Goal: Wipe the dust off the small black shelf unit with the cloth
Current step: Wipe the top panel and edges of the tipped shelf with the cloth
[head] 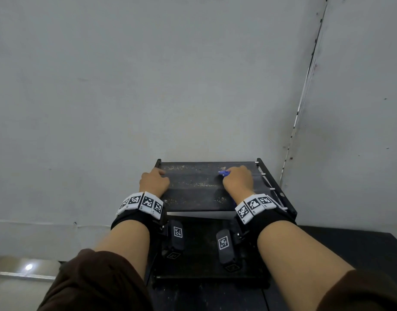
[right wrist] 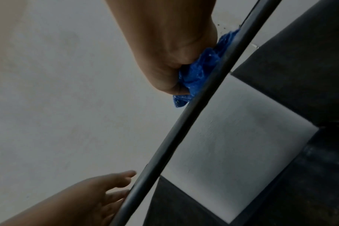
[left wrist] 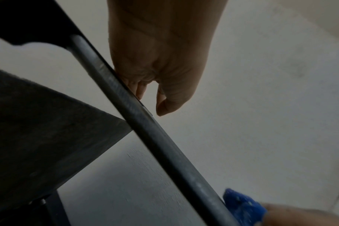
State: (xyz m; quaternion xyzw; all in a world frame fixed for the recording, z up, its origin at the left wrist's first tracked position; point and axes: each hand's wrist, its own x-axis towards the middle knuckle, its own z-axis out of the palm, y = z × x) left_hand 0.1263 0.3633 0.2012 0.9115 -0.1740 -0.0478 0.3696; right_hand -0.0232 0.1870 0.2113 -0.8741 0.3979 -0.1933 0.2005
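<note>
The blue cloth (head: 223, 173) is gripped in the right hand (head: 238, 179) at the upper right of the shelf unit (head: 193, 198), dust is seen leftward, where the left hand (head: 154, 180) is rested with relaxed fingers.

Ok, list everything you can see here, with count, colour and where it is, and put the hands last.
shelf unit: one, black, against the wall near the corner, top speckled with pale dust
cloth: one, blue, bunched on the shelf top toward its rear right
wall: grey, behind the shelf, meeting a second wall at right
floor: dark, under and right of the shelf
wrist bands: two, black with white coded tags, one on each wrist
sleeves: two, dark brown, at the bottom edge
left hand: rests on the shelf's rear left corner, holding nothing
right hand: grips the cloth against the shelf top
</note>
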